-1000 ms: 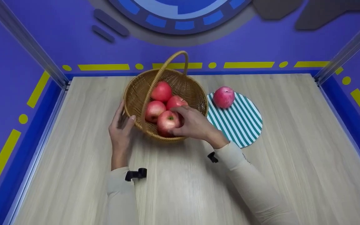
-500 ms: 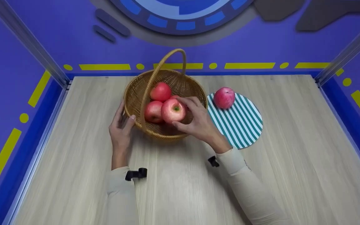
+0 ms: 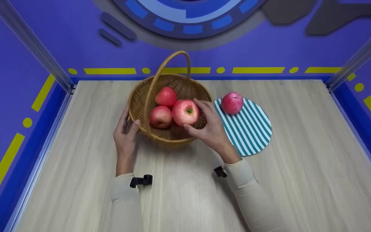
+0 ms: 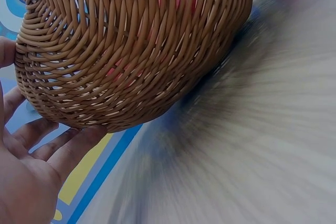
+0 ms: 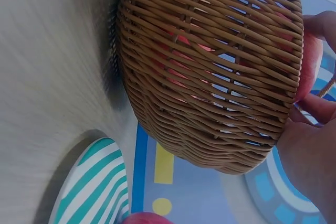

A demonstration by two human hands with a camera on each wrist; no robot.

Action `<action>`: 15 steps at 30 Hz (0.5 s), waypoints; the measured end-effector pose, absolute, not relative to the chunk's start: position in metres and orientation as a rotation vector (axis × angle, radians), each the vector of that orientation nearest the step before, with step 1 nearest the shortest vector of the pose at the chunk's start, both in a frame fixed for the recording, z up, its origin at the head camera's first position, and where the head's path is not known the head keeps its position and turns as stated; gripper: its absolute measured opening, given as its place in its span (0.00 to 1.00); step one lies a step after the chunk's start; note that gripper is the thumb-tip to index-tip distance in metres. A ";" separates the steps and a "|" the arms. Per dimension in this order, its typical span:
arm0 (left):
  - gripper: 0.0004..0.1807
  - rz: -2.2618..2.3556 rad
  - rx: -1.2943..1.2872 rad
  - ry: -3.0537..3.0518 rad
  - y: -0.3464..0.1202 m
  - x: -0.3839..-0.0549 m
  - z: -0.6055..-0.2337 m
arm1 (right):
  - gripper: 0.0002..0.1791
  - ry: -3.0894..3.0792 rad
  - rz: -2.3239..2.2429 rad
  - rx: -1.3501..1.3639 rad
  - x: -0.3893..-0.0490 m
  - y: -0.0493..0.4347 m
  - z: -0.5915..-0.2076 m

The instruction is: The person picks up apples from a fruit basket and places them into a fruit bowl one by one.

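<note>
In the head view, my right hand [image 3: 211,127] pinches a red apple [image 3: 185,112] between thumb and fingers, over the right part of the wicker basket [image 3: 140,85]. Two more apples, one behind [image 3: 166,96] and one in front [image 3: 160,117], lie in the basket; the held one hides part of its inside. My left hand [image 3: 126,135] holds the basket's left side, thumb at the rim and fingers along the outer wall. From the left wrist, the fingers [image 4: 79,150] touch the weave from outside. The right wrist view shows the held apple [image 5: 311,69] partly behind the rim.
Right of the basket lies a round green-and-white striped plate or mat [image 3: 251,135], with a single apple [image 3: 232,103] on its back left part. The basket's tall arched handle [image 3: 155,80] rises above its left half. Blue walls border the wooden table [image 3: 301,145] behind and at both sides.
My right hand has lifted the apple from the front of the basket and moved it up and slightly right. The left hand stays at the basket's side. The apple on the striped round has not moved.
</note>
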State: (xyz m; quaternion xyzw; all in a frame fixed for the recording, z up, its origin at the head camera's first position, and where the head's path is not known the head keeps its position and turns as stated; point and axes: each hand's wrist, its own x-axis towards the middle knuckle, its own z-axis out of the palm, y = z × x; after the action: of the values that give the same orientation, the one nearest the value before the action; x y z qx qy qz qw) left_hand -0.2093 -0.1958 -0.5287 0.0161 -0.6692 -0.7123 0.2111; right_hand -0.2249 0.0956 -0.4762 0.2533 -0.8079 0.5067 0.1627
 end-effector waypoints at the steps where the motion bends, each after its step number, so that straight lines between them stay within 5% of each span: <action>1: 0.33 -1.986 0.046 -1.857 -0.196 -0.209 -0.529 | 0.46 -2.303 1.449 0.713 -0.224 0.096 -0.476; 15: 0.34 -2.044 0.055 -1.822 -0.195 -0.208 -0.527 | 0.44 -2.270 1.425 0.658 -0.223 0.106 -0.468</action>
State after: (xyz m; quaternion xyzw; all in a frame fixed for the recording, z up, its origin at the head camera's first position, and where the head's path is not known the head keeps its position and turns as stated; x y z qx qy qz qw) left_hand -0.2082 -0.1953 -0.5266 0.0196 -0.6519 -0.7313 0.1998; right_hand -0.2231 0.1056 -0.4677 0.2342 -0.8076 0.5069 0.1895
